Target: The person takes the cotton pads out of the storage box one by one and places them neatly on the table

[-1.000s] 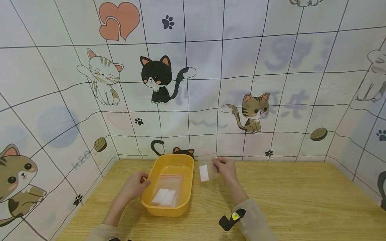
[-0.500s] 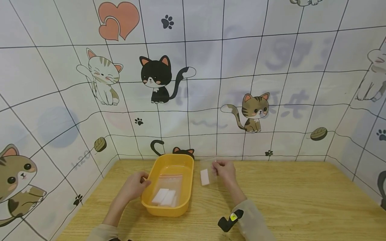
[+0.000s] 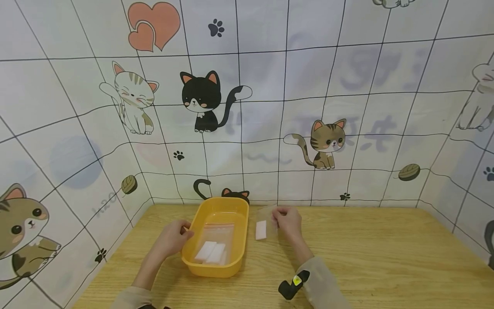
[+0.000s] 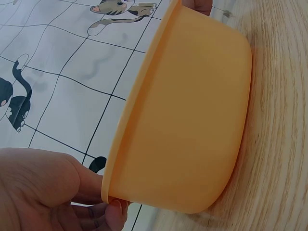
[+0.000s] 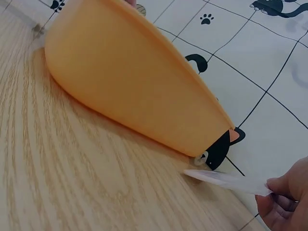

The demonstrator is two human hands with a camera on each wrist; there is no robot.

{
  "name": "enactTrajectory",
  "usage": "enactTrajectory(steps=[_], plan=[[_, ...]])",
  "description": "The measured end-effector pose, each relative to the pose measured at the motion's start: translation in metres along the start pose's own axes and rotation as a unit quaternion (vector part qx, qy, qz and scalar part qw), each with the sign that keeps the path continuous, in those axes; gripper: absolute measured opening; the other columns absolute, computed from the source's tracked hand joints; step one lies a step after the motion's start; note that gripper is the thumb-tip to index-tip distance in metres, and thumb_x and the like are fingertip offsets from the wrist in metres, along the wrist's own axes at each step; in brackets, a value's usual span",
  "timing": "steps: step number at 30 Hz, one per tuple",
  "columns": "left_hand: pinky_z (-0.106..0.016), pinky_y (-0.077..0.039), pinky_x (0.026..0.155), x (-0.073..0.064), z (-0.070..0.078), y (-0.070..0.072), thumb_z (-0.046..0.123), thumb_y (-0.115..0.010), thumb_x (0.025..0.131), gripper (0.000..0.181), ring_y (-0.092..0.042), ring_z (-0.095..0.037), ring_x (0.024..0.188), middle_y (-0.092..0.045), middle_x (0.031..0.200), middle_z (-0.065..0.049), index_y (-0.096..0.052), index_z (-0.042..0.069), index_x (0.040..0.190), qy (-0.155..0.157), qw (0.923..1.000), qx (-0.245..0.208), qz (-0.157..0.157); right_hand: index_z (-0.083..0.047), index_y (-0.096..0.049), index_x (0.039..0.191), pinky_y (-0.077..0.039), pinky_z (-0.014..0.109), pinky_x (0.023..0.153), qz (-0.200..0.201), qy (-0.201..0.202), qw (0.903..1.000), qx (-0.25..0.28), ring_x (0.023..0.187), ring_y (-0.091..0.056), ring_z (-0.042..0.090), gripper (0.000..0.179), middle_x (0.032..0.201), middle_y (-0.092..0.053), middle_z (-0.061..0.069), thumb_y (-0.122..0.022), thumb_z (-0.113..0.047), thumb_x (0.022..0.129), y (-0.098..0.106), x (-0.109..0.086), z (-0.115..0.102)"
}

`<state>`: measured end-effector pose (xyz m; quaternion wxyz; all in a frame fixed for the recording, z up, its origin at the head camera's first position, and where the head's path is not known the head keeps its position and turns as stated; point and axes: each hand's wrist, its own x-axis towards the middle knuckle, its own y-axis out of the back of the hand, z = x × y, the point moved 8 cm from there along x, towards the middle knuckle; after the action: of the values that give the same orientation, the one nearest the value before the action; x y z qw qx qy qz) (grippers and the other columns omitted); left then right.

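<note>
A yellow plastic basin (image 3: 216, 270) stands on the table, and the left hand (image 3: 175, 237) grips its left rim. In the left wrist view the left hand (image 4: 53, 187) has thumb and fingers round that rim. Inside the basin lie clear zip bags (image 3: 218, 234) with white rectangular pieces (image 3: 206, 251). To the basin's right, the right hand (image 3: 288, 221) pinches the edge of a clear zip bag (image 3: 266, 213) holding one white rectangular piece (image 3: 260, 230). Seen edge-on in the right wrist view, this zip bag (image 5: 226, 180) hangs low, near the tabletop, from the right hand (image 5: 286, 199).
The wooden table (image 3: 366, 253) extends to the right of the hands. A cloth wall (image 3: 262, 107) printed with cats and grid lines stands behind it and on both sides. A black wrist camera mount (image 3: 293, 285) sits on the right sleeve.
The right hand has lowered the small zip bag a little towards the table beside the basin. The left hand and the basin have stayed in place.
</note>
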<state>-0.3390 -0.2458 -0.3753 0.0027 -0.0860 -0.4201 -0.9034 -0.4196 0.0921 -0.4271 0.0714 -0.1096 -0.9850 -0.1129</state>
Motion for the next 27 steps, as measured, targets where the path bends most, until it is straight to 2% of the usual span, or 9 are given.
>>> enactTrajectory(steps=[6, 12, 20, 27], plan=[[-0.031, -0.05, 0.058, -0.0007, 0.0007, 0.0003, 0.0, -0.066, 0.092, 0.017, -0.056, -0.017, 0.067, -0.061, 0.076, -0.006, -0.067, -0.01, 0.106, -0.002, 1.0, -0.001, 0.0, 0.01, -0.073, 0.094, -0.048, 0.021, 0.051, 0.011, 0.023, 0.9986, -0.046, 0.055, -0.062, 0.014, 0.014, 0.071, -0.07, 0.013, -0.065, -0.001, 0.094, 0.0017, 0.0011, 0.0012], [-0.031, -0.049, 0.058, -0.0009, 0.0004, 0.0001, 0.0, -0.066, 0.092, 0.017, -0.056, -0.017, 0.067, -0.061, 0.076, -0.006, -0.067, -0.01, 0.106, -0.004, 1.0, 0.001, 0.002, 0.011, -0.069, 0.097, -0.049, 0.021, 0.049, 0.018, 0.026, 0.9975, -0.063, 0.056, -0.064, 0.016, 0.013, 0.072, -0.07, 0.012, -0.066, -0.001, 0.094, 0.0028, 0.0014, 0.0033], [-0.031, -0.049, 0.058, -0.0003, -0.0006, -0.0008, 0.001, -0.066, 0.093, 0.017, -0.056, -0.017, 0.067, -0.061, 0.077, -0.006, -0.068, -0.009, 0.106, -0.001, 1.0, 0.002, 0.003, 0.009, -0.069, 0.092, -0.049, 0.02, 0.05, 0.023, 0.036, 0.9948, -0.092, 0.056, -0.064, 0.014, 0.009, 0.072, -0.069, 0.011, -0.069, 0.0, 0.091, 0.0046, 0.0023, 0.0037], [-0.032, -0.049, 0.058, -0.0006, -0.0011, -0.0009, 0.001, -0.066, 0.093, 0.018, -0.057, -0.017, 0.068, -0.062, 0.077, -0.006, -0.067, -0.009, 0.107, -0.003, 1.0, 0.001, 0.004, 0.003, -0.071, 0.088, -0.048, 0.025, 0.057, 0.032, 0.047, 0.9885, -0.14, 0.066, -0.062, 0.016, 0.009, 0.075, -0.068, 0.009, -0.074, -0.005, 0.088, 0.0074, 0.0027, 0.0031]])
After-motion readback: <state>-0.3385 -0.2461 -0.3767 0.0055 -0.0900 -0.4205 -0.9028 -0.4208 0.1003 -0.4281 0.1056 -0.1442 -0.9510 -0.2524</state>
